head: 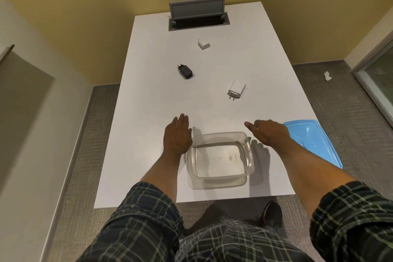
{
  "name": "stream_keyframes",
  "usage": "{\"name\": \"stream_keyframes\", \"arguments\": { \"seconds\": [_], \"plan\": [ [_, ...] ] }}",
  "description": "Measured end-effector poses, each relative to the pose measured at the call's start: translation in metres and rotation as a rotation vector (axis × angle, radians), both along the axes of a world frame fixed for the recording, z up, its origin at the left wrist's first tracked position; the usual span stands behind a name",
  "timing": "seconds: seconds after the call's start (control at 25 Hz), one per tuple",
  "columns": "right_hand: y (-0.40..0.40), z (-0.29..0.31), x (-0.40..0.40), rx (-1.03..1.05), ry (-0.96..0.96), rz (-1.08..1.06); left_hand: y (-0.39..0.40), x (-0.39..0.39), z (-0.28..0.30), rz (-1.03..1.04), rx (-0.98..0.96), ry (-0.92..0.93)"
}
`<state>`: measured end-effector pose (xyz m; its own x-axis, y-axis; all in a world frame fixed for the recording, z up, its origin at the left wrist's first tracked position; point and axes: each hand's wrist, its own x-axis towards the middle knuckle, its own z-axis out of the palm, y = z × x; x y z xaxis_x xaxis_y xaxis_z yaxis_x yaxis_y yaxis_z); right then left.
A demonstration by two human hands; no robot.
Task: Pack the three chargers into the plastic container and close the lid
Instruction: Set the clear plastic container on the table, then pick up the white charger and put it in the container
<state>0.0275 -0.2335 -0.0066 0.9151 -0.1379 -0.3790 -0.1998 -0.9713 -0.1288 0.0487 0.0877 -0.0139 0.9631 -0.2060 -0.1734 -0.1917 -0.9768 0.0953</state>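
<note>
White table point(148, 102), charger point(236, 89) prongs nearward

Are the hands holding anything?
No. Both the left hand and right hand are empty, beside the container.

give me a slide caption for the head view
Both hands, left and right, flank an empty container; three chargers lie beyond.

an office meeting room: white counter point(212, 102) with a pop-up power hatch point(198, 18) at its far end, grey carpet point(340, 112) around the counter.
</note>
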Motion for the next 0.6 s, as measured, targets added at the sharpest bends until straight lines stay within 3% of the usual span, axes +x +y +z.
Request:
{"name": "stream_keyframes", "arguments": {
  "seconds": [0.36,0.6],
  "plan": [
    [0.029,-0.016,0.047,-0.102,-0.188,0.084,0.007,0.02,-0.019,-0.03,0.052,0.036],
    [0.045,-0.019,0.072,-0.11,-0.118,0.074,0.009,0.036,-0.032,-0.033,0.014,0.085]
  ]
}}
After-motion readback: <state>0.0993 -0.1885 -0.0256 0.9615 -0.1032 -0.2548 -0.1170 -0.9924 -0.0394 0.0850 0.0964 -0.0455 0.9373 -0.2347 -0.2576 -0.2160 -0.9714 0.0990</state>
